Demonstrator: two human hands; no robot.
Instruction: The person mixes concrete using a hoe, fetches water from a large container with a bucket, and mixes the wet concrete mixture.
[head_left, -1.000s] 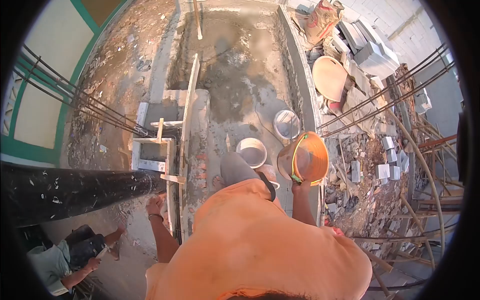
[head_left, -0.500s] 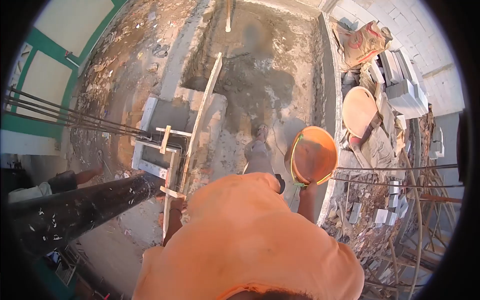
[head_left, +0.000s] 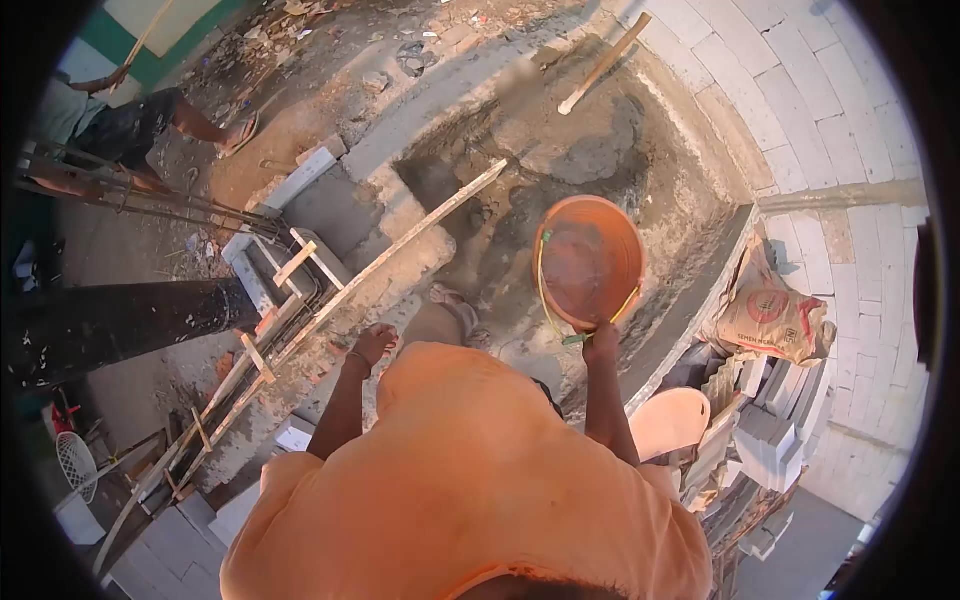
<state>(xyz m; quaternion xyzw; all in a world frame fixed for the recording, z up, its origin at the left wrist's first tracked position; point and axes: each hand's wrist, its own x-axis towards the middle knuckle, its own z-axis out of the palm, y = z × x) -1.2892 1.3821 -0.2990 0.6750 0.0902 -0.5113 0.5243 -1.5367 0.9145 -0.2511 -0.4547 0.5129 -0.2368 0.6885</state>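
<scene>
My right hand (head_left: 601, 343) grips the near rim of an orange bucket (head_left: 590, 262), by its green-and-yellow handle. The bucket is tilted so its inside shows, with a greyish coating and no clear load. It hangs over the cement-smeared trough floor. My left hand (head_left: 376, 343) is in the air beside my leg, fingers apart and holding nothing. Just left of that hand runs a long wooden board (head_left: 400, 247) of a formwork frame. Wet grey mortar (head_left: 590, 140) lies in the trough beyond the bucket, with a wooden handle (head_left: 605, 63) sticking out of it.
Another person (head_left: 120, 125) stands at the upper left, near steel bars (head_left: 150, 200). A black column (head_left: 130, 325) juts in from the left. At the right are a cement bag (head_left: 768, 315), a round tan lid (head_left: 670, 424) and stacked grey blocks (head_left: 768, 445) beside a block wall (head_left: 820, 110).
The view has swung right, towards the mortar and block wall. My right hand has carried the bucket along, off the area of the other buckets. My left hand has come away from the wooden frame.
</scene>
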